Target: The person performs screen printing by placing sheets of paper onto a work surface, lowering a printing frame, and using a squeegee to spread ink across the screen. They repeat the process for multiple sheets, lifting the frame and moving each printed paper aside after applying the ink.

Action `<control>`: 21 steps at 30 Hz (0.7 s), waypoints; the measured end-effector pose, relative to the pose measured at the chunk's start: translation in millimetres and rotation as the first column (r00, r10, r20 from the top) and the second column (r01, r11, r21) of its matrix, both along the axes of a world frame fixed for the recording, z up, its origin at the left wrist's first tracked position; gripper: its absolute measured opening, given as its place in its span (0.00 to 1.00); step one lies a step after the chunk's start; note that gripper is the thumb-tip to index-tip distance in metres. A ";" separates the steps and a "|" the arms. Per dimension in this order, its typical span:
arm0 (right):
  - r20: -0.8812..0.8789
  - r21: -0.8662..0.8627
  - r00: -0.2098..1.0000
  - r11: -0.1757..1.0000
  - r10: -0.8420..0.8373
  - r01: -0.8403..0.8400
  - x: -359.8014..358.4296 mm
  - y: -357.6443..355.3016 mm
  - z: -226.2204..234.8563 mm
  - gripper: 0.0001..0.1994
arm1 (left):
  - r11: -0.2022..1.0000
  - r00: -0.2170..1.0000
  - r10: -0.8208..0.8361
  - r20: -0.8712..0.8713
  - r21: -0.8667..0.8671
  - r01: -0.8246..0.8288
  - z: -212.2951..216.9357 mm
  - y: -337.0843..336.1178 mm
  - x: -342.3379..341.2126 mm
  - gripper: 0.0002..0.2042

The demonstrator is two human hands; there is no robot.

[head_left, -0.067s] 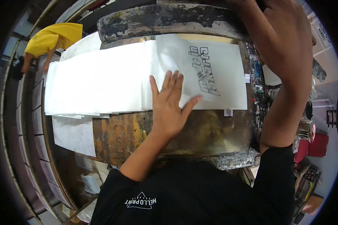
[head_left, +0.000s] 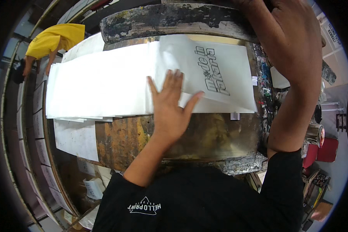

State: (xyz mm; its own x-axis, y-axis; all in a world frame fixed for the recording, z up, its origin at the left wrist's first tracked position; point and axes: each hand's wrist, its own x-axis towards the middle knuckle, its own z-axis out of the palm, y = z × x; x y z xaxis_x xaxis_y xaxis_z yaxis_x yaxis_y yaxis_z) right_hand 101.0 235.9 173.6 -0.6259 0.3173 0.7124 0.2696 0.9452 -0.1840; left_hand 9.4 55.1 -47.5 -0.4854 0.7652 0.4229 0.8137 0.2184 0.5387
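My left hand has its fingers spread over the left part of a thin white sheet with black outlined lettering. That sheet bulges near my fingers, and its near edge stands off the white layer under it. Left of it lies a stack of blank white sheets. My right arm reaches up at the right; my right hand is beside the right end of a dark, paint-worn bar. Its fingers are cut off by the upper edge and lost in shadow.
The worktable is stained, with a paint-spattered right edge. A co-worker in a yellow shirt bends over a rack holding sheets at the left. A metal can and a red chair are at the right.
My left hand has moved slightly left and away from me. The printed sheet has shifted and its near edge has lifted. My right arm has hardly moved.
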 end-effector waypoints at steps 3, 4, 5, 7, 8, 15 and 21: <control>0.022 0.031 0.999 0.999 0.032 -0.033 7.5 -1.6 2.3 0.24 | 0.983 0.986 0.161 0.047 0.080 -0.165 3.3 -24.4 -26.8 0.27; 0.014 0.091 0.997 0.993 0.070 -0.071 10.6 -0.2 2.7 0.25 | 0.974 0.978 0.206 0.013 0.089 -0.206 -2.9 -43.4 -39.5 0.25; 0.044 0.127 0.999 0.992 0.017 -0.022 14.8 -1.3 1.6 0.26 | 0.966 0.966 0.257 -0.016 0.024 -0.257 -10.0 -66.9 -57.1 0.24; 0.104 0.189 0.994 0.982 -0.033 0.013 20.0 2.8 2.3 0.26 | 0.930 0.928 0.362 -0.087 -0.035 -0.366 -22.7 -109.4 -108.2 0.23; 0.132 0.222 0.990 0.975 -0.059 0.028 22.3 4.4 3.2 0.26 | 0.916 0.908 0.390 -0.153 -0.040 -0.400 -24.8 -128.2 -134.1 0.22; 0.155 0.184 0.978 0.977 -0.139 0.110 23.2 5.5 -7.8 0.25 | 0.978 0.834 0.189 0.518 -0.026 -0.205 -18.2 -65.8 -93.0 0.27; 0.196 0.126 0.976 0.990 -0.093 0.069 25.1 5.4 -10.7 0.27 | 0.934 0.943 -0.289 -0.163 -0.263 0.241 -111.6 78.4 87.0 0.29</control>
